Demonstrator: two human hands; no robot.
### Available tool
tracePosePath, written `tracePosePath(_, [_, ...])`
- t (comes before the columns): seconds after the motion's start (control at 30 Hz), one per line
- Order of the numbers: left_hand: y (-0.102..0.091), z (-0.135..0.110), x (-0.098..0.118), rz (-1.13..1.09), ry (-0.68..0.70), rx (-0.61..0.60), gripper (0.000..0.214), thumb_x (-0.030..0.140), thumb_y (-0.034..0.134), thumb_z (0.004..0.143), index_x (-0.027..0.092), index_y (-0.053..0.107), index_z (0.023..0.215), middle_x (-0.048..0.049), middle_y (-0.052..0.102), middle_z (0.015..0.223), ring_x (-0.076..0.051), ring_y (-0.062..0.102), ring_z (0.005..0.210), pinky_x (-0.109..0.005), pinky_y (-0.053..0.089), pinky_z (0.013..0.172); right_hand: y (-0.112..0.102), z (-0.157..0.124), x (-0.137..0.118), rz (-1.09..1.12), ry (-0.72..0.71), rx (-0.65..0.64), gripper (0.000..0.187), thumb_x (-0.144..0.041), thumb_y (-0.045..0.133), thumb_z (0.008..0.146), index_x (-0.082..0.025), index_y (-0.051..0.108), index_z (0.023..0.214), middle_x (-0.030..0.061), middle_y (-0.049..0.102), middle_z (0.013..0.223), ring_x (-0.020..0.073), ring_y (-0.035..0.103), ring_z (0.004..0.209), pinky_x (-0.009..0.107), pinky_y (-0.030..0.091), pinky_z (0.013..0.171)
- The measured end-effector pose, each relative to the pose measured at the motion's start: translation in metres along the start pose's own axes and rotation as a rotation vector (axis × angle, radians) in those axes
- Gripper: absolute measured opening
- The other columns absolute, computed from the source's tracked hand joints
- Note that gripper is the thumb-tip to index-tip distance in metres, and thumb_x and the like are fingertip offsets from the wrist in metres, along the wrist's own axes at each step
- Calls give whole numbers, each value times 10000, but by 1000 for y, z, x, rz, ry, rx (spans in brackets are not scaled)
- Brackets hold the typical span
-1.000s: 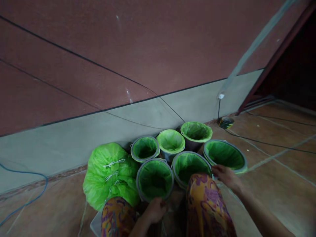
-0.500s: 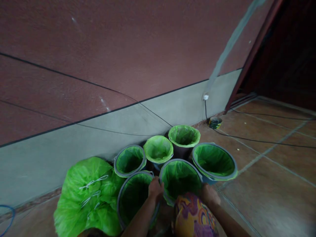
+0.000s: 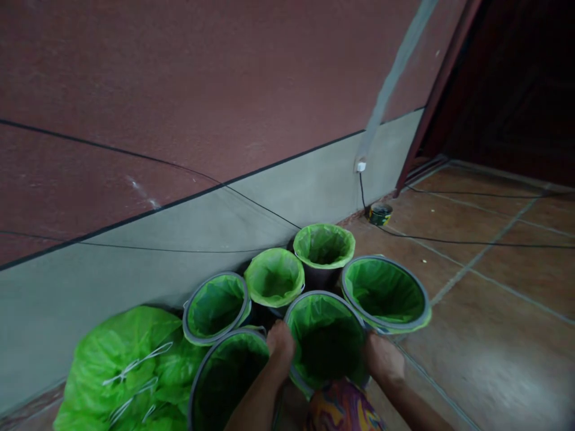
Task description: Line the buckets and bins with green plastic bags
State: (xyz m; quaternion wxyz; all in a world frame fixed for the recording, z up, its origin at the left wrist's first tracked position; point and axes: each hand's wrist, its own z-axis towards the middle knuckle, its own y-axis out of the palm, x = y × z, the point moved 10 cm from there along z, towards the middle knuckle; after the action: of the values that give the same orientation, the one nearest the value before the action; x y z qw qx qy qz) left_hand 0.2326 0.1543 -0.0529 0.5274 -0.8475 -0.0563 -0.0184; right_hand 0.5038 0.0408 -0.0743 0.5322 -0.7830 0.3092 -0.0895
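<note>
Several grey buckets lined with green plastic bags stand on the floor against the wall. My left hand (image 3: pixel 280 344) is closed on the left rim of the nearest middle bucket (image 3: pixel 324 344). On that bucket's right rim my right hand (image 3: pixel 383 359) grips, fingers curled over the edge. Another lined bucket (image 3: pixel 224 377) stands just left of my left arm. My knee in patterned cloth (image 3: pixel 341 410) shows below the held bucket.
A lined bucket (image 3: pixel 385 293) stands to the right, three more (image 3: pixel 217 307) (image 3: pixel 275 278) (image 3: pixel 324 246) behind. A full tied green bag (image 3: pixel 126 371) lies at the left. Cables run along the tiled floor (image 3: pixel 494 311); a small tin (image 3: pixel 380 213) sits by the wall socket (image 3: pixel 360 166).
Both hands moved from near my knees up to the middle bucket's rim, one on each side. The view shifted right and closer to the buckets.
</note>
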Motion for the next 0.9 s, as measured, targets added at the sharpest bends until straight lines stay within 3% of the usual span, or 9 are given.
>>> tracePosePath(0.3, [-11, -4, 3, 40, 52, -27, 309, 57, 440, 846, 100, 620, 1094, -173, 686, 1081, -254, 637, 1084, -317, 482, 890, -7, 1, 0, -5, -50, -17, 217, -272, 487, 858, -151, 630, 966, 181, 699, 1026, 317, 674, 979, 397, 528, 777])
tracePosePath(0.5, [-5, -4, 0, 90, 94, -40, 307, 183, 519, 840, 110, 593, 1129, -169, 674, 1108, -271, 630, 1086, -334, 487, 879, -5, 4, 7, 18, -50, 12, 358, -414, 402, 915, -152, 617, 1032, 173, 704, 962, 328, 685, 936, 430, 534, 766])
tracePosePath(0.6, [-3, -7, -7, 71, 82, -20, 331, 320, 533, 860, 134, 583, 1129, -146, 671, 1105, -256, 619, 1093, -318, 464, 894, -29, 12, 37, 99, 74, 111, 539, -541, 277, 926, -149, 574, 1146, 189, 705, 925, 341, 689, 911, 451, 531, 759])
tracePosePath(0.73, [-16, -10, -9, 17, 57, 82, 376, 377, 449, 907, 123, 546, 1167, -146, 645, 1134, -248, 610, 1088, -308, 454, 881, -72, 34, 104, 193, 358, 280, 659, -570, 243, 914, -63, 502, 1248, 254, 680, 973, 380, 664, 976, 473, 522, 782])
tracePosePath(0.8, [-29, -11, 7, -13, 108, 134, 362, 337, 428, 917, 125, 537, 1190, -142, 625, 1181, -238, 603, 1098, -301, 445, 902, -86, 51, 131, 229, 438, 317, 675, -551, 301, 902, -10, 485, 1261, 287, 655, 1030, 395, 639, 1029, 477, 514, 813])
tracePosePath(0.9, [-51, -10, 53, -90, 275, 199, 360, 285, 441, 910, 135, 541, 1221, -121, 613, 1232, -218, 569, 1154, -285, 403, 987, -98, 81, 152, 226, 422, 316, 631, -477, 378, 884, 25, 512, 1243, 334, 596, 1130, 408, 603, 1092, 489, 500, 847])
